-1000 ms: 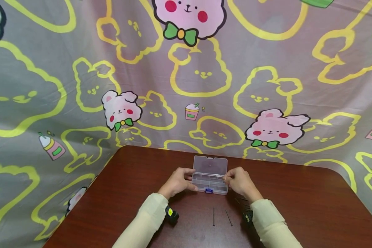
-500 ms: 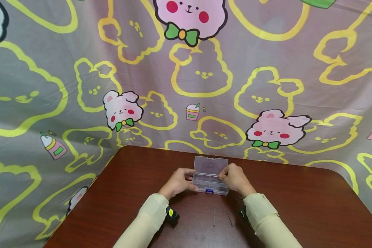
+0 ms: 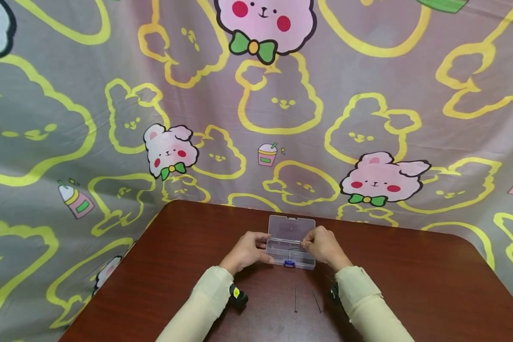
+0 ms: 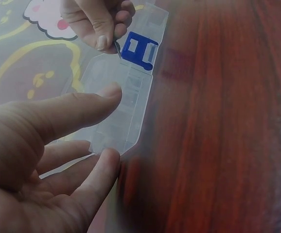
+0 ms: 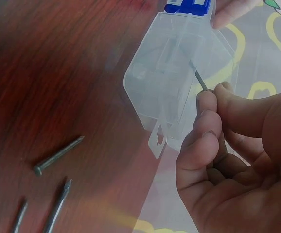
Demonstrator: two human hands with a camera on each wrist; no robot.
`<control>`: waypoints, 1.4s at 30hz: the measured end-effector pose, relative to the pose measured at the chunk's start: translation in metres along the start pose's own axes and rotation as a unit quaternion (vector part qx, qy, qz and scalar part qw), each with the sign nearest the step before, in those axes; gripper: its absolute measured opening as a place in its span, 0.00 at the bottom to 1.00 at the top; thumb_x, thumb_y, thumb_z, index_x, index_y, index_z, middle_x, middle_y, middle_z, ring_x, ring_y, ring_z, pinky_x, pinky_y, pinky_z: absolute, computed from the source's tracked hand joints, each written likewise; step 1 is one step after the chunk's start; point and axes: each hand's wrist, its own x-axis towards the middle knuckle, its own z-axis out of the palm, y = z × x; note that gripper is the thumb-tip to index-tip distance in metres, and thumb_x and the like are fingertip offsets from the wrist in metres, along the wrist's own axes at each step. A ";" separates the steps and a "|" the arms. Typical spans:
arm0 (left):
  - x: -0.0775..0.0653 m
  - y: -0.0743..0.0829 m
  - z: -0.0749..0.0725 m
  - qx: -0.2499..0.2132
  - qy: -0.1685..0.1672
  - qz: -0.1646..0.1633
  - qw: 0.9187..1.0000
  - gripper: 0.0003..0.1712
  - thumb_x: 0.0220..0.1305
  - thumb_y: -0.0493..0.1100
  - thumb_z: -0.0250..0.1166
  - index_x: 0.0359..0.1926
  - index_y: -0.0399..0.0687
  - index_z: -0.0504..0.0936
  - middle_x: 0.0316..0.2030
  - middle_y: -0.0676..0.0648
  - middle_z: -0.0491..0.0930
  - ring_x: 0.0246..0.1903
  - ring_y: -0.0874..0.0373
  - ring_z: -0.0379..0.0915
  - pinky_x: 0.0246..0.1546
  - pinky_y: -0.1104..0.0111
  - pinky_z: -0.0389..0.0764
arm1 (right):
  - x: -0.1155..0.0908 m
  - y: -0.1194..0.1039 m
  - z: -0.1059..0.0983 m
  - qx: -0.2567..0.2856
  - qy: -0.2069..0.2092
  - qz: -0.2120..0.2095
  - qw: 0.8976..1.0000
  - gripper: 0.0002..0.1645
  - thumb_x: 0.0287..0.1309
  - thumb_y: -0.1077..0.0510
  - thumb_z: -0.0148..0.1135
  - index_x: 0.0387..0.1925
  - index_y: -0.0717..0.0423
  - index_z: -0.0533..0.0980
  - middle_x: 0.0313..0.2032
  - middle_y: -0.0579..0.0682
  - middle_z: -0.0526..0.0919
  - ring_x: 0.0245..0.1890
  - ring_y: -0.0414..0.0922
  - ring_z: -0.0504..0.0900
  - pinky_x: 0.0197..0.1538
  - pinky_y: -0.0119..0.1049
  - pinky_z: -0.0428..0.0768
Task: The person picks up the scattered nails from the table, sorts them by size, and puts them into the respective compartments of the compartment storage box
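Note:
A clear plastic storage box point(image 3: 301, 262) with compartments and a blue clasp point(image 3: 289, 263) stands on the table, its lid point(image 3: 291, 227) raised at the back. My left hand point(image 3: 245, 251) holds the box's left end, thumb at the front corner and fingers toward the back. Over the right half of the box, my right hand point(image 3: 323, 245) pinches a nail point(image 5: 202, 80) between thumb and forefinger. The nail's free end reaches in over the compartments, pointing left.
On the brown table point(image 3: 184, 251), a nail point(image 3: 296, 300) and another nail point(image 3: 317, 301) lie in front of the box. More nails lie by the right wrist, partly hidden. A patterned cloth point(image 3: 222, 114) hangs behind the table.
My right hand has moved left from the box's right edge to over its compartments, bringing the nail into sight. The left hand stays at the box's left end.

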 end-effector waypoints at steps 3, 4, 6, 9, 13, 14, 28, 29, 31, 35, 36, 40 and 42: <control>0.000 -0.001 0.000 -0.002 0.000 0.000 1.000 0.41 0.43 0.31 0.82 0.63 0.38 0.79 0.54 0.39 0.79 0.50 0.47 0.77 0.42 0.61 0.83 | 0.000 -0.001 -0.001 0.004 -0.001 0.001 1.000 0.15 0.62 0.65 0.67 0.18 0.58 0.82 0.20 0.44 0.77 0.20 0.42 0.71 0.26 0.36 0.72; 0.000 -0.001 0.000 -0.004 0.000 0.000 1.000 0.41 0.43 0.31 0.82 0.63 0.38 0.79 0.54 0.39 0.79 0.50 0.47 0.77 0.42 0.61 0.83 | -0.001 -0.001 -0.002 0.005 0.000 0.000 1.000 0.15 0.62 0.65 0.67 0.19 0.58 0.82 0.21 0.45 0.78 0.21 0.43 0.72 0.27 0.36 0.72; 0.000 -0.001 0.000 -0.005 0.000 0.000 1.000 0.42 0.43 0.31 0.82 0.63 0.38 0.79 0.54 0.39 0.79 0.51 0.47 0.76 0.42 0.61 0.83 | -0.001 -0.001 -0.003 0.008 0.000 0.000 1.000 0.14 0.62 0.65 0.67 0.20 0.58 0.83 0.23 0.45 0.80 0.23 0.43 0.72 0.28 0.37 0.73; 0.000 0.000 0.000 -0.005 0.001 -0.001 1.000 0.42 0.43 0.31 0.83 0.63 0.38 0.79 0.54 0.39 0.80 0.51 0.47 0.76 0.42 0.61 0.83 | -0.003 -0.001 -0.004 0.018 0.000 0.001 1.000 0.13 0.63 0.65 0.67 0.22 0.58 0.84 0.27 0.45 0.82 0.25 0.43 0.74 0.30 0.38 0.74; -0.001 0.000 0.000 -0.003 0.001 0.001 1.000 0.42 0.43 0.31 0.83 0.63 0.37 0.79 0.54 0.38 0.80 0.51 0.47 0.76 0.42 0.61 0.82 | -0.005 0.001 -0.005 0.051 -0.001 0.009 0.999 0.11 0.64 0.64 0.67 0.24 0.59 0.84 0.29 0.47 0.83 0.25 0.44 0.74 0.30 0.38 0.74; -0.001 0.000 -0.001 -0.003 0.001 0.001 1.000 0.42 0.43 0.31 0.83 0.63 0.37 0.79 0.54 0.38 0.80 0.51 0.47 0.76 0.42 0.61 0.82 | -0.006 0.002 -0.005 0.058 0.000 0.010 0.998 0.10 0.64 0.64 0.67 0.25 0.59 0.84 0.30 0.47 0.84 0.25 0.44 0.74 0.29 0.38 0.73; -0.001 0.001 -0.001 -0.005 -0.002 0.000 1.000 0.42 0.43 0.32 0.82 0.63 0.38 0.78 0.55 0.38 0.79 0.52 0.46 0.76 0.43 0.61 0.82 | -0.030 0.003 -0.002 0.119 -0.012 0.022 0.993 0.15 0.60 0.68 0.66 0.18 0.61 0.79 0.27 0.49 0.82 0.24 0.43 0.74 0.24 0.36 0.67; -0.001 0.001 -0.001 -0.005 -0.001 -0.001 1.000 0.42 0.44 0.31 0.82 0.63 0.38 0.78 0.55 0.38 0.79 0.52 0.46 0.76 0.43 0.61 0.82 | -0.032 0.003 -0.002 0.119 -0.013 0.021 0.993 0.14 0.61 0.68 0.66 0.19 0.61 0.80 0.26 0.48 0.82 0.24 0.43 0.73 0.23 0.36 0.68; -0.002 0.001 -0.002 -0.005 -0.001 0.002 1.000 0.42 0.44 0.31 0.82 0.63 0.37 0.78 0.55 0.38 0.79 0.51 0.47 0.76 0.43 0.61 0.82 | -0.036 0.002 -0.001 0.118 -0.016 0.023 0.993 0.13 0.62 0.66 0.67 0.21 0.59 0.82 0.22 0.48 0.80 0.20 0.42 0.72 0.22 0.35 0.67; -0.002 0.002 -0.002 -0.004 -0.001 0.006 1.000 0.42 0.44 0.31 0.82 0.63 0.36 0.78 0.55 0.38 0.79 0.51 0.47 0.76 0.43 0.62 0.82 | -0.044 0.000 0.000 0.109 -0.022 0.017 0.994 0.12 0.62 0.64 0.68 0.21 0.58 0.83 0.20 0.45 0.77 0.19 0.41 0.70 0.21 0.34 0.66; -0.002 0.002 -0.002 -0.004 -0.001 0.006 1.000 0.42 0.44 0.31 0.82 0.63 0.36 0.78 0.55 0.38 0.79 0.51 0.47 0.76 0.43 0.63 0.82 | -0.046 0.000 0.000 0.108 -0.025 0.014 0.994 0.13 0.62 0.64 0.68 0.21 0.59 0.82 0.20 0.45 0.77 0.19 0.41 0.70 0.21 0.33 0.66; -0.002 0.001 -0.001 0.000 0.002 0.004 1.000 0.42 0.44 0.32 0.83 0.63 0.37 0.79 0.54 0.39 0.80 0.51 0.48 0.76 0.43 0.62 0.82 | -0.053 -0.002 0.000 0.104 -0.045 -0.001 0.994 0.12 0.60 0.67 0.67 0.20 0.61 0.82 0.23 0.45 0.78 0.21 0.40 0.70 0.21 0.32 0.66; -0.002 0.000 -0.001 0.002 0.002 0.006 1.000 0.41 0.44 0.32 0.83 0.63 0.37 0.79 0.55 0.39 0.79 0.51 0.47 0.76 0.44 0.61 0.82 | -0.057 -0.003 -0.001 0.106 -0.056 -0.009 0.993 0.12 0.59 0.68 0.66 0.20 0.62 0.82 0.23 0.45 0.78 0.21 0.40 0.70 0.21 0.32 0.66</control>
